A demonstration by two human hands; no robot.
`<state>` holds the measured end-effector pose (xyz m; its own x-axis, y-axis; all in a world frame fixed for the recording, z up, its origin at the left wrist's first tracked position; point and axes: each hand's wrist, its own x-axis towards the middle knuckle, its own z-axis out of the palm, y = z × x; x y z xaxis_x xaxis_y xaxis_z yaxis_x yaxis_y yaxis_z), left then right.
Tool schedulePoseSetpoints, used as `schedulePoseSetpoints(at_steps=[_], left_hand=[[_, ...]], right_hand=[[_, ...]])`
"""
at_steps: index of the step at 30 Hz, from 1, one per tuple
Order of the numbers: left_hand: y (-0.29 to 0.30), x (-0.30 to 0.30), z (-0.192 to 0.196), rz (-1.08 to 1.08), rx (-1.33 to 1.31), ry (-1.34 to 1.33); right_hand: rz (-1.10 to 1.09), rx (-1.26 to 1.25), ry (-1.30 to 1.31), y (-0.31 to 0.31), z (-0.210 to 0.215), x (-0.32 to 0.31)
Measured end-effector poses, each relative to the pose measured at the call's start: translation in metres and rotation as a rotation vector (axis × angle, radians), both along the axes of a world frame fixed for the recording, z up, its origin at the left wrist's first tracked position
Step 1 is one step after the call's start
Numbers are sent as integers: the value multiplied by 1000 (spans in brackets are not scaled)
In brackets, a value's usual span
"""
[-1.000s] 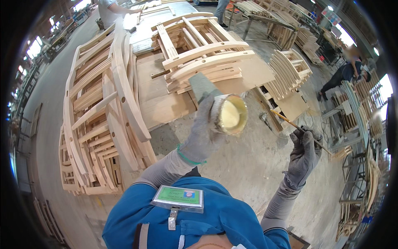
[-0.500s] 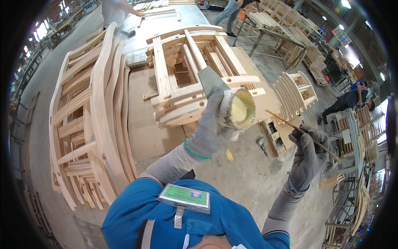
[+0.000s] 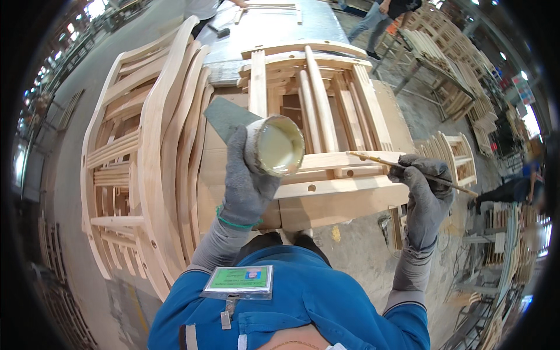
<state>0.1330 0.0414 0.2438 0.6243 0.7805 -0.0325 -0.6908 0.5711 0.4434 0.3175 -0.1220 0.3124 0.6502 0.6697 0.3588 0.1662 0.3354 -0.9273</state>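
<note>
My gloved left hand (image 3: 248,189) is closed round a crusted white cup (image 3: 251,153) of pale cream liquid (image 3: 278,147). A flat grey-green sheet (image 3: 228,118) sticks out between that hand and the cup; its kind is unclear. In my gloved right hand (image 3: 429,198) is a thin brush (image 3: 373,158), pinched near its middle with the tip pointing left. That tip hovers over or near the front rail of a stack of pale wooden frames (image 3: 344,189); I cannot tell whether it touches. Part of the stack is hidden behind the cup.
Tall curved wooden frames (image 3: 154,146) stand on edge at my left. Cardboard (image 3: 315,214) lies under the middle stack. Behind is a pale-topped table (image 3: 280,35) with a person (image 3: 201,9) beside it. More wooden parts (image 3: 434,55) and another person (image 3: 373,23) are at the far right.
The left hand has moved left with the cup and sheet. The brush tip has come over the front of the frame stack. The view has shifted, bringing the stack closer to my body.
</note>
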Motion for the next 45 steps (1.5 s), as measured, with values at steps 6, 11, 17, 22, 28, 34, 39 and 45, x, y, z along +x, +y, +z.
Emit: schedulePoseSetpoints(at_steps=[6,11,17,22,28,34,39,45], left_hand=[[3,-14,-4,191,91,51],[-7,-6,3,306,143,126],[-19,28,5,134,88,138],[-19,50,2,171,96,95],[-11,68,-16,462,137,96],[-4,68,-10,337,143,53],[-10,67,0,159,59,-15],[-10,71,-2,115,-8,-40]], right_hand=[[280,111,-20,43,-1,26],[561,204,-63,64,-5,39],[567,156,-410,82,1,36],[459,52,-460,85,-22,46],[415,45,-786,46,-50,44],[521,202,-206,25,-43,52],[437,77,139,37,-46,50],[376,20,349,26,-58,53]])
